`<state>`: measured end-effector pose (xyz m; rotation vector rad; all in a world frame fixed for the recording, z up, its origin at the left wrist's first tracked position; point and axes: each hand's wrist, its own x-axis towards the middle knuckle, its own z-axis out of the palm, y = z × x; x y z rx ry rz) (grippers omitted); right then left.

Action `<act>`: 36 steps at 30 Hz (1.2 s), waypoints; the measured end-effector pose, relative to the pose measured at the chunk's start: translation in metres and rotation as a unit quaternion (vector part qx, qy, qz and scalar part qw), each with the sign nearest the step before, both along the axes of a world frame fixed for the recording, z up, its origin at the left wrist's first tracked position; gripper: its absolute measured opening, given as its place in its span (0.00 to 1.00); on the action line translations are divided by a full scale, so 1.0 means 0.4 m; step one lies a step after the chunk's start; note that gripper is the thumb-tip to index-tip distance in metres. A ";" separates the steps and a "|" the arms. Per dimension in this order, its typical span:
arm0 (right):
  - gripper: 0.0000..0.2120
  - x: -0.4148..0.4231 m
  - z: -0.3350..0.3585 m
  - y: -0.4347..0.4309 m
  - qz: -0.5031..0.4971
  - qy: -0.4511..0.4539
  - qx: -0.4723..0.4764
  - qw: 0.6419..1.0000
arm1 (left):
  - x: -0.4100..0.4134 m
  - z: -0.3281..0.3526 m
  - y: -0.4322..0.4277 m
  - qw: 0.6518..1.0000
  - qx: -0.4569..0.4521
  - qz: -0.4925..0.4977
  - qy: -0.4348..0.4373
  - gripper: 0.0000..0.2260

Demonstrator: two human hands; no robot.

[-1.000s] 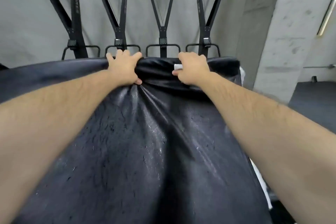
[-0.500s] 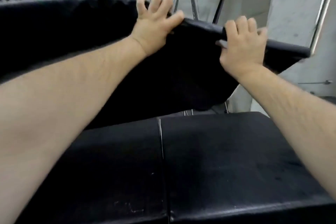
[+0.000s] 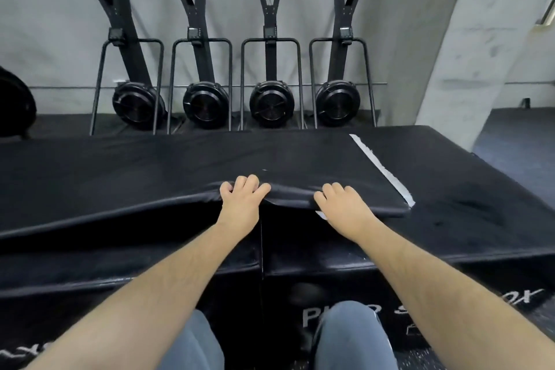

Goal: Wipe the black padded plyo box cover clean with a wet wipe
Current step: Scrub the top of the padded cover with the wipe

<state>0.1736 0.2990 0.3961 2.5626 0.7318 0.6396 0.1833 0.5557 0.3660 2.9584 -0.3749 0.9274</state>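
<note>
Both my left hand (image 3: 240, 204) and right hand (image 3: 342, 207) have fingers (image 3: 249, 182) curled on the near edge of the black cover (image 3: 180, 171), which lies on top of the boxes (image 3: 450, 189), with a white wipe (image 3: 320, 214) peeking under the right, so I think wiping is left to do.

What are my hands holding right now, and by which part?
The left hand and right hand both hold the black padded cover by its near edge, fingers curled over it.
</note>
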 end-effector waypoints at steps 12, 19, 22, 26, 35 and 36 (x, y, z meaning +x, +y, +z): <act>0.15 -0.058 -0.164 0.014 -0.037 0.208 -0.032 0.977 | -0.050 -0.181 0.024 0.989 0.090 -0.023 0.112 0.30; 0.33 -0.070 -0.184 0.069 0.052 0.184 0.092 0.977 | -0.092 -0.186 0.024 0.986 0.109 -0.039 0.123 0.25; 0.29 -0.081 -0.164 0.128 0.024 0.218 0.006 0.976 | -0.139 -0.190 0.029 0.989 0.067 -0.061 0.120 0.26; 0.16 -0.140 -0.125 0.167 0.037 0.264 0.021 0.964 | -0.218 -0.170 0.033 0.991 0.034 -0.096 0.083 0.25; 0.18 -0.493 -0.160 0.114 0.147 0.331 0.003 0.932 | -0.567 -0.231 0.059 0.962 0.082 -0.247 0.079 0.28; 0.19 -0.521 -0.171 0.110 0.173 0.329 -0.012 0.928 | -0.603 -0.247 0.058 0.958 0.087 -0.258 0.085 0.28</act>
